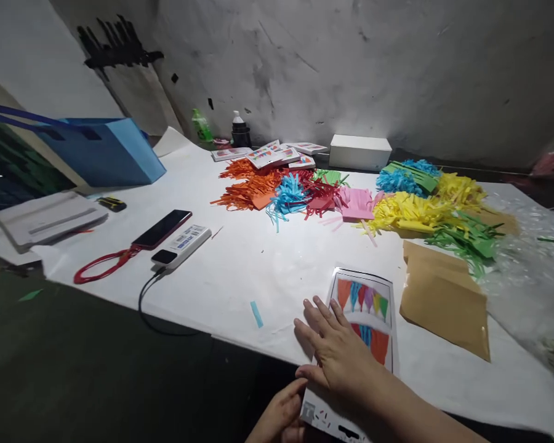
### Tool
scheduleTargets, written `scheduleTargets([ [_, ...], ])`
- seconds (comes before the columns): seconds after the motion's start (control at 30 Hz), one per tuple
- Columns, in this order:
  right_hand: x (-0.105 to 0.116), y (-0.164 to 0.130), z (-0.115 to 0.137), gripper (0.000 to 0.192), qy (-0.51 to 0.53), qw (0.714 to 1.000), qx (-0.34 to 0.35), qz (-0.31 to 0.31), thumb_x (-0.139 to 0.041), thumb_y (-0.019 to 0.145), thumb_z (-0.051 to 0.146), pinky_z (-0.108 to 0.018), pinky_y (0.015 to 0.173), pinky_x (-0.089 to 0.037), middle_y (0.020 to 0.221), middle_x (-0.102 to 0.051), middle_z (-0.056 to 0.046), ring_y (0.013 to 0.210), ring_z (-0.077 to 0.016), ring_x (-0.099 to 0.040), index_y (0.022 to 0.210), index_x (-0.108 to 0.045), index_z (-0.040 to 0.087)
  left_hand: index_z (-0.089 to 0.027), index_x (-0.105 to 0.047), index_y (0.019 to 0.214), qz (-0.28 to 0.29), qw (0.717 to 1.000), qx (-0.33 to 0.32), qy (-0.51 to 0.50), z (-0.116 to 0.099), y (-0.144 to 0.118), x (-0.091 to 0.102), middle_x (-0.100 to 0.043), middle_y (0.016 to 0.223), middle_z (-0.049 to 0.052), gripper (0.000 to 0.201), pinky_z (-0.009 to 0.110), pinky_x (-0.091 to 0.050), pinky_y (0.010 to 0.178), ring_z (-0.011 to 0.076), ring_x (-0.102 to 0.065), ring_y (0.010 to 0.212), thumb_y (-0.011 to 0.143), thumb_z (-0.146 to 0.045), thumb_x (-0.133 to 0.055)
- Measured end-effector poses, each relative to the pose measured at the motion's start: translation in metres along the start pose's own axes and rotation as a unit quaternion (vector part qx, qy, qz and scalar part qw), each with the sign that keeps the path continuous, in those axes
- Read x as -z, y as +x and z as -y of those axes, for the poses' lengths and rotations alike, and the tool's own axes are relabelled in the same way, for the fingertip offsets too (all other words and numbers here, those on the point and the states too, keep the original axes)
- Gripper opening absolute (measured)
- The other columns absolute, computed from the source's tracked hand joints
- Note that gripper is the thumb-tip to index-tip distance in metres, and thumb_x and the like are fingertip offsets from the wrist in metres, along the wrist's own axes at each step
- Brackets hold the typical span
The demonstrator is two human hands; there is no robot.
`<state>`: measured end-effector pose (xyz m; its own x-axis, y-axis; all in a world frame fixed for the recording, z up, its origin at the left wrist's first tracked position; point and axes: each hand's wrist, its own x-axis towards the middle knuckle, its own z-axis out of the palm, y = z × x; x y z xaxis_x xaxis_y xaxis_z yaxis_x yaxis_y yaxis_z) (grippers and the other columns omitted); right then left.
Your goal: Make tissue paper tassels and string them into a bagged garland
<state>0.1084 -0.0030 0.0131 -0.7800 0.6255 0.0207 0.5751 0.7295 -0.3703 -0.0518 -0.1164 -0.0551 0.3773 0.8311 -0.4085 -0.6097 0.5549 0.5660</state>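
A flat white package printed with colourful tassel bunting lies at the table's front edge, its hang-slot end towards me. My right hand rests flat across it, fingers stretched out and slightly spread, covering part of the printed picture. Below, my left hand grips the package's near left corner, with the thumb along the edge and the other fingers partly hidden underneath. A brown paper piece lies just right of the package. To the left is a small blue paper strip.
Fringed paper bundles in orange, blue, pink, yellow and green span the back. Behind them are several similar packages and a white box. A phone, power bank, cutter and blue bag occupy the left.
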Motion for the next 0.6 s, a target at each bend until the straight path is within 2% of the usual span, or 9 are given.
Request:
scheduleTargets([
  [0.1, 0.005, 0.000, 0.004, 0.067, 0.013, 1.000, -0.003, -0.002, -0.050, 0.097, 0.059, -0.057, 0.122, -0.006, 0.164, -0.021, -0.016, 0.153, -0.0303, -0.009, 0.152, -0.039, 0.023, -0.011, -0.075, 0.103, -0.002, 0.996, -0.018, 0.084, -0.007, 0.016, -0.016, -0.074, 0.088, 0.012, 0.057, 0.036, -0.052, 0.079, 0.0272, -0.070, 0.083, 0.065, -0.050, -0.088],
  [0.2, 0.011, 0.002, 0.001, 0.058, 0.031, 0.999, -0.033, -0.014, -0.042, 0.102, 0.052, -0.054, 0.123, -0.010, 0.165, -0.019, -0.013, 0.153, -0.0263, -0.010, 0.152, -0.039, 0.023, -0.009, -0.075, 0.107, 0.015, 0.994, -0.043, 0.102, -0.006, 0.022, -0.032, -0.076, 0.093, 0.014, 0.059, 0.043, -0.048, 0.093, 0.0323, -0.069, 0.094, 0.065, -0.048, -0.088],
  [0.37, 0.015, -0.003, -0.020, 0.066, -0.006, 0.987, -0.150, -0.054, -0.054, 0.095, 0.056, -0.067, 0.117, -0.003, 0.165, -0.014, -0.017, 0.152, -0.0364, -0.006, 0.152, -0.039, 0.027, -0.008, -0.072, 0.118, 0.053, 0.995, 0.000, 0.090, -0.009, 0.016, -0.040, -0.077, 0.099, 0.019, 0.060, 0.050, -0.049, 0.094, 0.0380, -0.070, 0.099, 0.074, -0.048, -0.082],
  [0.5, 0.010, -0.001, -0.027, 0.067, 0.019, 0.987, -0.135, -0.081, -0.057, 0.094, 0.054, -0.068, 0.116, -0.002, 0.164, -0.015, -0.020, 0.152, -0.0385, -0.008, 0.152, -0.040, 0.024, -0.005, -0.075, 0.111, 0.062, 0.992, 0.034, 0.109, -0.021, 0.020, -0.044, -0.078, 0.095, 0.021, 0.057, 0.049, -0.051, 0.091, 0.0395, -0.072, 0.097, 0.074, -0.048, -0.081],
  [0.6, 0.019, -0.009, -0.023, 0.068, 0.037, 0.990, -0.099, -0.089, -0.061, 0.093, 0.050, -0.062, 0.120, -0.011, 0.163, -0.021, -0.020, 0.151, -0.0363, -0.014, 0.151, -0.042, 0.019, -0.004, -0.076, 0.109, 0.067, 0.989, 0.040, 0.127, -0.026, 0.023, -0.044, -0.078, 0.091, 0.020, 0.056, 0.047, -0.052, 0.088, 0.0379, -0.073, 0.092, 0.075, -0.049, -0.079],
])
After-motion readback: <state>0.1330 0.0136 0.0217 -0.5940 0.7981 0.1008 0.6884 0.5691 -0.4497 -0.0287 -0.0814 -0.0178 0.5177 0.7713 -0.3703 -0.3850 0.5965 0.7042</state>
